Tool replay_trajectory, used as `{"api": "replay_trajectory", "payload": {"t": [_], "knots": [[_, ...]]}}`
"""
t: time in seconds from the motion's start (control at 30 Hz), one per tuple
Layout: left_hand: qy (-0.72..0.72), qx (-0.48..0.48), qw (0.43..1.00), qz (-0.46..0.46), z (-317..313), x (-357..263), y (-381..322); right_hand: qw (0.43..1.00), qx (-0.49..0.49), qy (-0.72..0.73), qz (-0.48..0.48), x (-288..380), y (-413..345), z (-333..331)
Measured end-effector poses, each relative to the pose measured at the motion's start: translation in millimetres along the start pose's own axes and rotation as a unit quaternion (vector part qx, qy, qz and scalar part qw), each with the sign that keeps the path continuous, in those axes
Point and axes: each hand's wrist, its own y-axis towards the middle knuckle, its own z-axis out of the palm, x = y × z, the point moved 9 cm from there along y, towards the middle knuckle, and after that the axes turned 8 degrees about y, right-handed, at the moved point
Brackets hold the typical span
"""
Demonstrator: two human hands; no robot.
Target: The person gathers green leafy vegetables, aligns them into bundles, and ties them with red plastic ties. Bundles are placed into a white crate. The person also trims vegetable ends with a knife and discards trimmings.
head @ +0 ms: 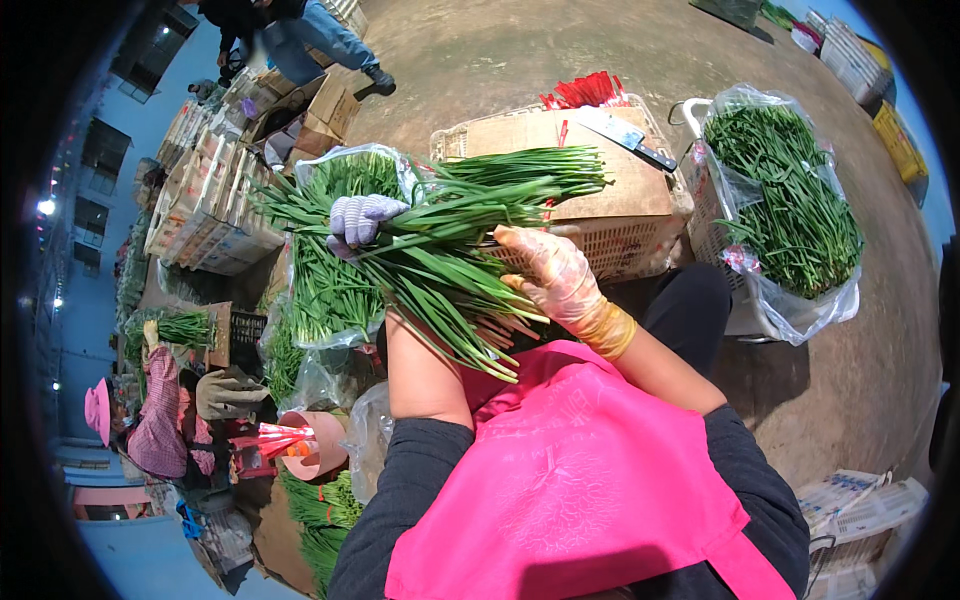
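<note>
My left hand (362,223), in a striped knit glove, is closed around a loose bunch of garlic chives (442,247) held above my lap. The leaves fan out to the left and the pale stem ends lie to the right. My right hand (559,277), in a thin, stained glove, is at those stem ends with thumb and fingers apart; whether it pinches any stems is hidden. Just beyond, another chive bundle (525,166) rests on a cardboard sheet (630,196) over an upturned plastic crate (622,244). A cleaver (626,137) with a black handle lies on the cardboard.
Red ties (589,91) sit at the crate's far edge. A lined white basket of chives (787,195) stands right, a bag of chives (337,292) left. A pink bucket (315,446) holds more ties. One person (161,420) works at left; another (322,37) stands far off.
</note>
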Motion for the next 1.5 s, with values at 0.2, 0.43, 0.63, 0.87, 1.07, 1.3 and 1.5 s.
{"api": "replay_trajectory", "payload": {"t": [0.2,0.43,0.63,0.87,1.07,1.3,1.5], "knots": [[-0.017,0.003,1.000,-0.024,7.9,-0.5,5.8,0.997,0.056,-0.035,0.038,-15.1,8.5,17.9],[-0.012,-0.036,0.999,0.000,-0.9,-3.6,2.8,0.998,0.032,0.043,0.018,-22.4,16.4,24.1],[0.021,-0.029,0.999,0.030,-4.8,-21.2,-0.4,0.688,-0.223,0.600,0.342,-108.9,-53.1,1.4],[0.055,-0.001,0.995,0.078,-17.9,-53.0,2.6,0.861,-0.080,0.246,0.439,-119.8,-103.0,-59.3],[0.164,-0.147,0.974,0.046,-33.6,-30.4,-6.8,0.984,0.053,0.099,0.136,-38.2,-39.2,-7.6],[0.071,-0.139,0.986,-0.056,-27.5,-12.1,-19.0,0.798,-0.006,0.359,0.485,-164.8,-53.2,9.9],[0.277,-0.066,0.958,0.032,-39.4,-63.8,-19.0,0.817,-0.115,0.376,0.422,-123.7,-78.6,7.1]]}}
